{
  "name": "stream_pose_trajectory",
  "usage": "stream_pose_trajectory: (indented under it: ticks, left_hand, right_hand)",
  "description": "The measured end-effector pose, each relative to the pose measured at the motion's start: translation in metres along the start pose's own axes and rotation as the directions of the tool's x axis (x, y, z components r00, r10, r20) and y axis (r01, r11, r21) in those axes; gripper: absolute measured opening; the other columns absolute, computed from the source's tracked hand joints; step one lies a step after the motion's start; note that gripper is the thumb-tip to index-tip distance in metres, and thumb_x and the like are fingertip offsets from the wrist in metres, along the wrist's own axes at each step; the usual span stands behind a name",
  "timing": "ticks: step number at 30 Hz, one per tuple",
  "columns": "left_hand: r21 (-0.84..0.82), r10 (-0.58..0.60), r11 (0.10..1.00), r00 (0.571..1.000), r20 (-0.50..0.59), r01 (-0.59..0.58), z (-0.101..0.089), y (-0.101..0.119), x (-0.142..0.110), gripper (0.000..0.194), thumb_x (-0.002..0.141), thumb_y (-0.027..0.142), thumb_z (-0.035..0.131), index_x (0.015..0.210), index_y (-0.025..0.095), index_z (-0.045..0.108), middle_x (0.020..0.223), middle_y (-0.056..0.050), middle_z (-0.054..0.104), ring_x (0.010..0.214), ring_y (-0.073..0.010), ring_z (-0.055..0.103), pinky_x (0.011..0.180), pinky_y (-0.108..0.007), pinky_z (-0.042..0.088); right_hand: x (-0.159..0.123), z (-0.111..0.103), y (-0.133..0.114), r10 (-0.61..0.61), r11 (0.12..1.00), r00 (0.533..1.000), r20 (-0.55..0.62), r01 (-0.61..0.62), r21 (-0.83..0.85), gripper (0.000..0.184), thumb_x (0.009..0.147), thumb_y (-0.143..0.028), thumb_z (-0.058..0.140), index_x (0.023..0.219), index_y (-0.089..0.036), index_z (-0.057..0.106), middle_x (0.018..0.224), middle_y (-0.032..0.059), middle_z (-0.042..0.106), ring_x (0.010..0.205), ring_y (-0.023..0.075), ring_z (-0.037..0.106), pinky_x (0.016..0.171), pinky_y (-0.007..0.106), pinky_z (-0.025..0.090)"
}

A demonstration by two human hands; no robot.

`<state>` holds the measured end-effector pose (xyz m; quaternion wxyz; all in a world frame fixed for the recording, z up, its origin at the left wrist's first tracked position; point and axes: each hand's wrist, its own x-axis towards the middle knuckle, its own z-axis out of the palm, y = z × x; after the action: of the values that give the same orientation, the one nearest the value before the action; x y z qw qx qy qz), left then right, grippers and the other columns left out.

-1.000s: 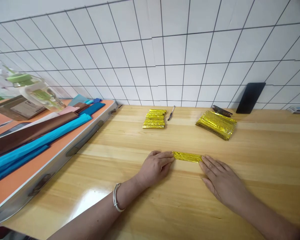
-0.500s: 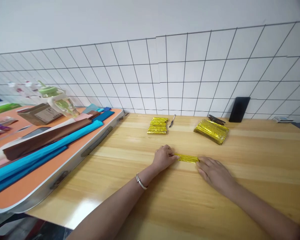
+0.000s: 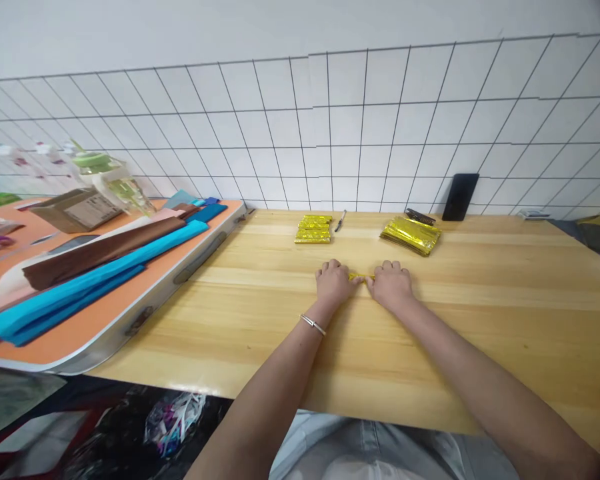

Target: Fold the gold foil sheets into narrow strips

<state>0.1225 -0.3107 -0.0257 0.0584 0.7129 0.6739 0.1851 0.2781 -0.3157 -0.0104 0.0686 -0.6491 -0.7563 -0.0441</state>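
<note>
My left hand (image 3: 334, 283), with a silver bangle at its wrist, and my right hand (image 3: 392, 285) are close together on the wooden table. Between them they pinch a narrow gold foil strip (image 3: 361, 275); only a thin part of it shows, the ends being covered by my fingers. Thumbs point toward each other along its near edge. Several folded gold foil strips (image 3: 313, 229) lie side by side beyond my left hand. A stack of gold foil sheets (image 3: 411, 235) sits beyond my right hand.
A pen (image 3: 340, 221) and a black stapler-like object (image 3: 420, 217) lie near the wall. A black phone-like slab (image 3: 461, 197) leans there. At left, an orange-topped folding table (image 3: 95, 317) holds rolled blue and brown paper (image 3: 105, 250), a cardboard box (image 3: 75, 209) and a green-lidded bottle (image 3: 113, 177).
Both hands have drawn closer together and curled over the strip, which looks narrower and mostly covered. The right hand's fingers were flatter before. The camera view has shifted, showing the table's near edge.
</note>
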Motion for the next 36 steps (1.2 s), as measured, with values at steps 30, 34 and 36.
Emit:
stream_pose_trajectory:
  ticks: [30,34,36]
  left_hand:
    - [-0.107,0.018,0.994,0.984,0.178,0.001,-0.007,-0.056,0.032,0.038,0.061,0.054,0.068,0.084,0.023,0.063,0.113,-0.005,0.049,0.105,-0.0254,0.045,0.087,-0.034,0.039]
    - [-0.109,0.043,0.993,0.996,0.075,-0.035,-0.007,-0.048,0.027,0.028,0.069,0.046,0.065,0.081,0.021,0.063,0.105,-0.006,0.055,0.100,-0.0250,0.049,0.085,-0.036,0.040]
    - [-0.114,0.076,0.991,0.997,0.008,-0.075,-0.007,-0.037,0.022,0.020,0.080,0.037,0.055,0.087,0.019,0.061,0.096,-0.007,0.057,0.095,-0.0233,0.052,0.082,-0.036,0.042]
  right_hand:
    - [0.010,0.013,0.121,0.075,0.973,0.991,0.114,-0.098,0.207,0.061,0.072,-0.054,0.057,0.124,-0.025,0.047,0.132,0.0083,0.044,0.117,0.0285,0.040,0.094,0.040,0.033]
    - [0.009,0.024,0.122,0.107,0.972,0.991,0.074,-0.120,0.204,0.055,0.074,-0.052,0.055,0.123,-0.028,0.048,0.131,0.0064,0.046,0.116,0.0295,0.041,0.094,0.043,0.033]
    - [0.012,0.030,0.118,0.119,0.970,0.992,0.052,-0.127,0.206,0.053,0.073,-0.050,0.055,0.121,-0.028,0.050,0.129,0.0066,0.047,0.115,0.0295,0.042,0.093,0.043,0.033]
